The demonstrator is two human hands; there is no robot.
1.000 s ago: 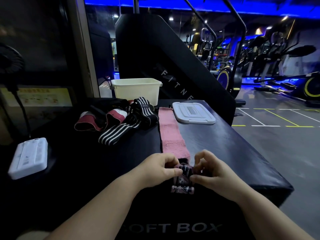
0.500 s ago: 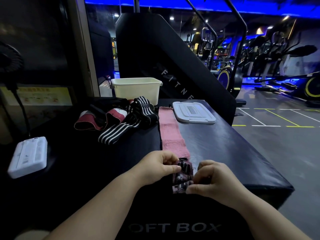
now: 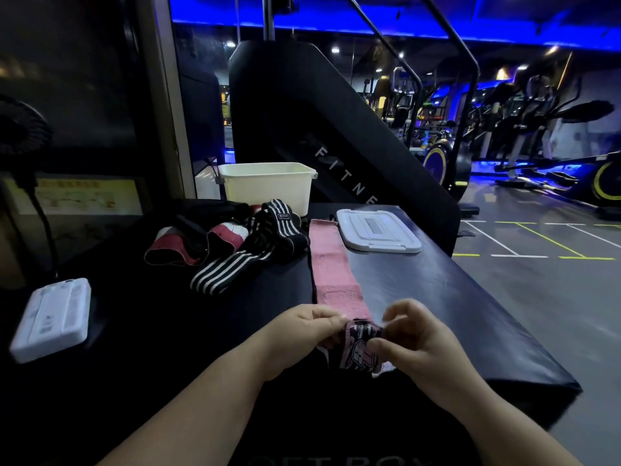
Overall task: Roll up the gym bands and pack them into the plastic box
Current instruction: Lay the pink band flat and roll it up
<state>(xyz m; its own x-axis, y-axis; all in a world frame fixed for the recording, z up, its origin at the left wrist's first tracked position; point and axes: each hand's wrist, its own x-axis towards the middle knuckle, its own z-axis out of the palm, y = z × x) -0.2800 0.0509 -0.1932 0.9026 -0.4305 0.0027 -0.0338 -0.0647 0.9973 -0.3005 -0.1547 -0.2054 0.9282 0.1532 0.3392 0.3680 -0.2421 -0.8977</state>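
– Pink-and-black roll (image 3: pixel 361 344) at six o'clock, nearest us: is it fatter than a second ago?
– Yes. It has taken another turn and crept toward twelve along the pink band (image 3: pixel 334 284), so less flat length lies on the black padded top (image 3: pixel 453 297). I judge this band barely a third wound.
– And the hands?
– The left hand (image 3: pixel 299 334) pinches the roll's nine o'clock end, thumb against forefinger. The right hand (image 3: pixel 416 348) cups the three o'clock end, thumb on the roll's face, fingers (image 3: pixel 395 312) curled over the top. They are blurred, so I cannot tell whether the tips touch. Both forearms come in from six.
– Further out?
– At eleven o'clock, striped bands (image 3: pixel 232 269) and red-and-white bands (image 3: pixel 168 253) lie heaped and unrolled. At one o'clock the lid (image 3: pixel 378 235) lies flat, just beside the band's far end. At twelve, behind, stands the plastic box (image 3: pixel 268 188), open; its inside is hidden from here.
– So packing waits?
– By my reckoning, yes.
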